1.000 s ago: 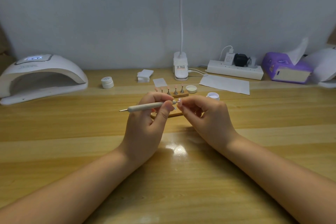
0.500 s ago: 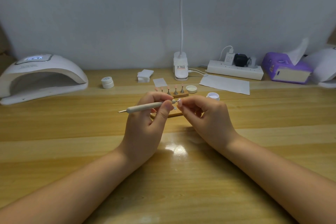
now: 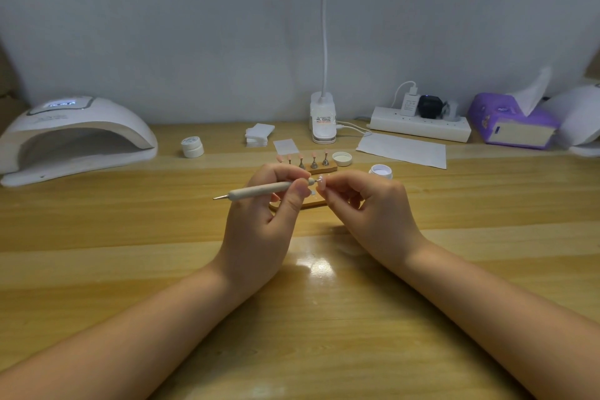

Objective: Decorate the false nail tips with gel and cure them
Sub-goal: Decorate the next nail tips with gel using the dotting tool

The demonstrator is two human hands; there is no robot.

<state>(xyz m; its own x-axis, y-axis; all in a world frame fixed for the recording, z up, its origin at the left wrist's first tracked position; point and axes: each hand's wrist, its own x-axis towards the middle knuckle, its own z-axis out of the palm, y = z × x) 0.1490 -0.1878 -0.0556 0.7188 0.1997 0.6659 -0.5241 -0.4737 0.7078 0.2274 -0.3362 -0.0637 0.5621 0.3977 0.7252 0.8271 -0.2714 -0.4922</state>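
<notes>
Your left hand [image 3: 259, 230] had its thumb and fingers curled tight round a pale dotting pen [image 3: 259, 191], pinching it near its working end, so that the long handle and its metal point stuck out to the left. Your right hand [image 3: 373, 208] pinched a small nail tip [image 3: 319, 181] between thumb and fingertips, with the other fingers curled underneath. The pen's working end met that nail tip where your two hands came together, above the wooden table [image 3: 130, 237].

Just below and behind your fingers lay a wooden board [image 3: 311, 203], mostly hidden by your hands. Beyond it stood a wooden stand [image 3: 321, 168] carrying a row of pink nail tips on little metal holders [image 3: 313, 162]. To the right of the stand sat a loose white lid [image 3: 342, 158], and nearer your right hand an open gel pot [image 3: 381, 170]. A closed white pot [image 3: 192, 146] stood further left.

At the far left the white curing lamp [image 3: 74, 136] sat with its display lit. Along the back were a stack of white pads [image 3: 258, 134], a small white card [image 3: 285, 146], the clip base of a desk lamp [image 3: 323, 123], a sheet of paper [image 3: 402, 149], a power strip [image 3: 420, 127] with plugs in it, and a purple tissue box [image 3: 509, 123].
</notes>
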